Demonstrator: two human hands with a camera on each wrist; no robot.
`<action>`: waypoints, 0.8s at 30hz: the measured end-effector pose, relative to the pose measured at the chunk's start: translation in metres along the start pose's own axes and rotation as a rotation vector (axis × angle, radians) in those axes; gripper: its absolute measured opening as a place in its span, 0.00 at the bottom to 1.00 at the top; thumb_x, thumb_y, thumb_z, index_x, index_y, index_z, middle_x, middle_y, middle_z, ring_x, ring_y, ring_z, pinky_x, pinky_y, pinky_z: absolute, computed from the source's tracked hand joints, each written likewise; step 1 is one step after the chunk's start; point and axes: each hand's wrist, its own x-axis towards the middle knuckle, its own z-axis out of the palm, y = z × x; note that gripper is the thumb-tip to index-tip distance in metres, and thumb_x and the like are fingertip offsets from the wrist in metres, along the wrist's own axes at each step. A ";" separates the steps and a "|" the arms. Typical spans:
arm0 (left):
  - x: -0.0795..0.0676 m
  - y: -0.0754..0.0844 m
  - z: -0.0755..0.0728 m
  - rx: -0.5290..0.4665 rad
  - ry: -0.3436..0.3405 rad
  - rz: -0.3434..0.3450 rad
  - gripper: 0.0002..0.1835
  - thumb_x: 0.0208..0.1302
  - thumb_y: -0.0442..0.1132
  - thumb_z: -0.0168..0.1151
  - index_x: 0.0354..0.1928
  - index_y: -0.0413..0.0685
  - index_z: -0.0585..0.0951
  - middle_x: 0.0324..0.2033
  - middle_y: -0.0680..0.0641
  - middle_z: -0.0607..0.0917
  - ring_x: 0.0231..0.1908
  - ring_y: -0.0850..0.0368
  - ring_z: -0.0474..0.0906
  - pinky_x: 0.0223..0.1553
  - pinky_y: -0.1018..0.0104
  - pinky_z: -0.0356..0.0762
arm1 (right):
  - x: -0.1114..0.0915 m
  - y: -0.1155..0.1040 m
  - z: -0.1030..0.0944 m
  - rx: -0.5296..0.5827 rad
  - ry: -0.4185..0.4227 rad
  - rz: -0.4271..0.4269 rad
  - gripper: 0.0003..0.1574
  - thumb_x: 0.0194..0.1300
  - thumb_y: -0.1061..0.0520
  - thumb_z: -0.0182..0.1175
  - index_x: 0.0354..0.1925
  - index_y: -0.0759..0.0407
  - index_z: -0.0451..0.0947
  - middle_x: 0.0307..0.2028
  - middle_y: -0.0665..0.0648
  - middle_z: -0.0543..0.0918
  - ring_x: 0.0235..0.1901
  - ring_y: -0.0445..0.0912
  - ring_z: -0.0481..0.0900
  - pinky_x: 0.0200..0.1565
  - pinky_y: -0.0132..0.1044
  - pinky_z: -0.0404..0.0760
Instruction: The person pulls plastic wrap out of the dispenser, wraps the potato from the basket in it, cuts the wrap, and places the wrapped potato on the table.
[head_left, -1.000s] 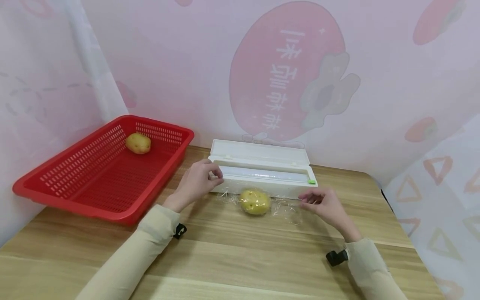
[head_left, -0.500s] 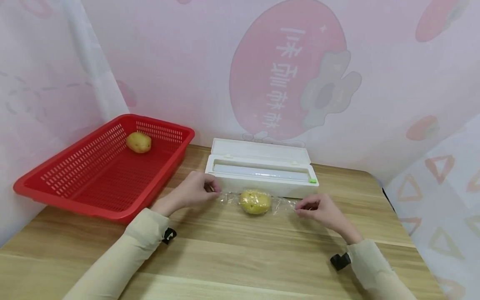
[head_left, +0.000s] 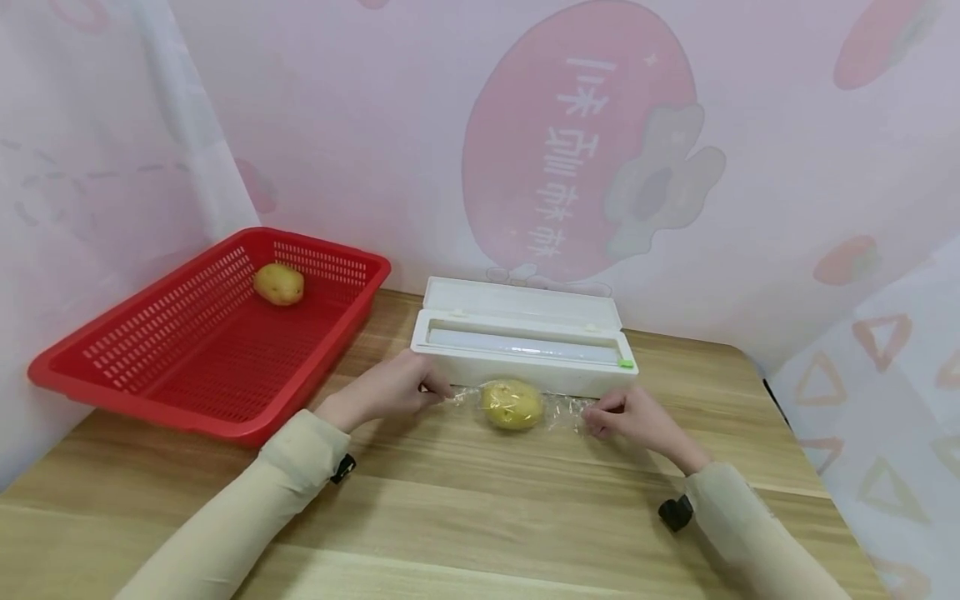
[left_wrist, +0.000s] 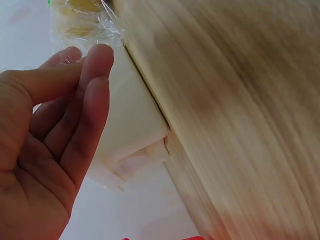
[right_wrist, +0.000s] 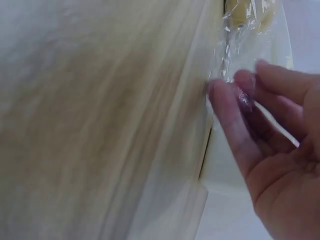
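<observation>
A yellow potato [head_left: 512, 405], wrapped in clear cling film [head_left: 561, 411], lies on the table in the middle of the head view. My left hand [head_left: 393, 387] pinches the gathered film left of the potato. On the other side, my right hand [head_left: 630, 421] holds the film's right end between thumb and fingers. In the left wrist view, the thumb of the left hand [left_wrist: 65, 115] meets the fingers, with crinkled film [left_wrist: 107, 27] just beyond the tips. Film shows between the fingers of the right hand [right_wrist: 272, 135] in the right wrist view.
Just behind the potato stands a white cling film dispenser [head_left: 517, 377], lid raised, roll inside, with a green slider [head_left: 626, 363] at its right end. A red plastic basket [head_left: 247, 429] on the left contains another potato [head_left: 279, 285]. A printed curtain [head_left: 360, 150] hangs behind the table [head_left: 480, 517].
My left hand has come down from the dispenser's front left corner to the film's left end. My right hand has shifted slightly inward. The film ends are bunched narrower; the potato stays in place.
</observation>
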 end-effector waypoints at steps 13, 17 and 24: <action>0.005 0.003 0.003 0.256 -0.067 0.016 0.23 0.50 0.19 0.59 0.27 0.59 0.90 0.21 0.61 0.79 0.25 0.65 0.69 0.26 0.68 0.69 | 0.012 -0.007 0.008 -0.128 0.016 0.071 0.05 0.53 0.58 0.76 0.24 0.53 0.88 0.22 0.44 0.84 0.23 0.38 0.73 0.26 0.32 0.72; 0.006 0.008 0.005 0.305 -0.086 0.003 0.23 0.52 0.20 0.61 0.29 0.61 0.91 0.26 0.60 0.83 0.27 0.63 0.75 0.30 0.66 0.76 | 0.013 -0.010 0.009 -0.102 0.012 0.081 0.06 0.53 0.60 0.75 0.24 0.56 0.87 0.21 0.47 0.84 0.22 0.39 0.73 0.24 0.31 0.72; 0.010 0.013 0.009 0.381 -0.103 0.021 0.24 0.48 0.16 0.54 0.18 0.55 0.86 0.19 0.60 0.75 0.22 0.64 0.67 0.23 0.67 0.69 | 0.011 -0.008 0.010 -0.086 0.012 0.090 0.08 0.53 0.61 0.75 0.22 0.57 0.85 0.19 0.48 0.81 0.20 0.37 0.70 0.21 0.30 0.68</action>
